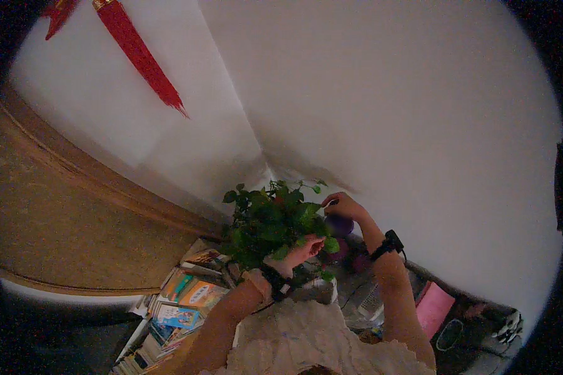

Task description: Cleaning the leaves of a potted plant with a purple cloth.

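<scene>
A leafy green plant (272, 220) stands in the wall corner in front of me; its pot is hidden by the leaves. My left hand (305, 251) is among the leaves at its lower right side, fingers curled; whether they grip a leaf or stem cannot be made out. My right hand (342, 205) is raised at the plant's right edge, fingers bent close to the outer leaves, just above a round purple object (340, 225). What its fingertips touch is unclear. Both wrists wear black bands with small devices.
Books (194, 293) stand and lie in rows at lower left, beside a brown wood-framed board (98, 215). A pink item (435, 304) and a white ring-shaped cord (449, 335) lie at lower right. A red tassel (140, 56) hangs at upper left.
</scene>
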A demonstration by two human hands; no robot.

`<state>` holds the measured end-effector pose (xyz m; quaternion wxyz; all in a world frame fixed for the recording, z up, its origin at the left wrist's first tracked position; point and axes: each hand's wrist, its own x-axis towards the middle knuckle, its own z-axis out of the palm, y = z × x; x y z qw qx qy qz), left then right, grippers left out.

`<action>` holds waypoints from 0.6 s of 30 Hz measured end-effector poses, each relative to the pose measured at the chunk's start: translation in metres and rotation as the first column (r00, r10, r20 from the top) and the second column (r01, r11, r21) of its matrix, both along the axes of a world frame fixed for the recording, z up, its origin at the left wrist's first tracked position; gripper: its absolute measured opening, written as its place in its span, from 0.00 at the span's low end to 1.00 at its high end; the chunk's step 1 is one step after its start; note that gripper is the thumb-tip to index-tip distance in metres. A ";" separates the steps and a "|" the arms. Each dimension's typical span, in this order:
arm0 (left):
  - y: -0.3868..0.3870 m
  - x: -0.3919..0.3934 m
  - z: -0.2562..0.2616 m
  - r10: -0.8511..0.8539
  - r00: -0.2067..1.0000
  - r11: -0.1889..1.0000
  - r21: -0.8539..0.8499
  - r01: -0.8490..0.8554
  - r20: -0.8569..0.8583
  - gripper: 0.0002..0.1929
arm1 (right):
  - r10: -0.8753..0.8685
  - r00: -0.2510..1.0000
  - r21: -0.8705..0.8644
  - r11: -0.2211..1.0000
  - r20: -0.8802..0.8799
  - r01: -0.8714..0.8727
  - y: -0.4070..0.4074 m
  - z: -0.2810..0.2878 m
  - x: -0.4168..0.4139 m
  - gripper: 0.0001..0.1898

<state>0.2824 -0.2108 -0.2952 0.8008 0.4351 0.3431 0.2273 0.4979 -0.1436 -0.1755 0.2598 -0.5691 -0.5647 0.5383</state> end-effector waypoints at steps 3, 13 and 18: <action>0.006 0.003 -0.010 0.030 0.993 0.903 -0.430 0.023 0.117 0.09 | -0.067 0.994 0.055 0.996 -0.087 0.072 -0.006 -0.019 0.006 0.09; -0.009 0.000 0.021 0.102 0.995 0.934 -0.344 -0.093 0.006 0.07 | 0.012 0.978 0.095 0.995 0.208 -0.032 -0.042 -0.014 -0.024 0.13; -0.008 0.000 0.019 0.073 0.997 0.968 -0.244 -0.064 0.028 0.08 | -0.072 0.996 0.150 0.987 0.057 0.063 -0.054 -0.018 -0.026 0.19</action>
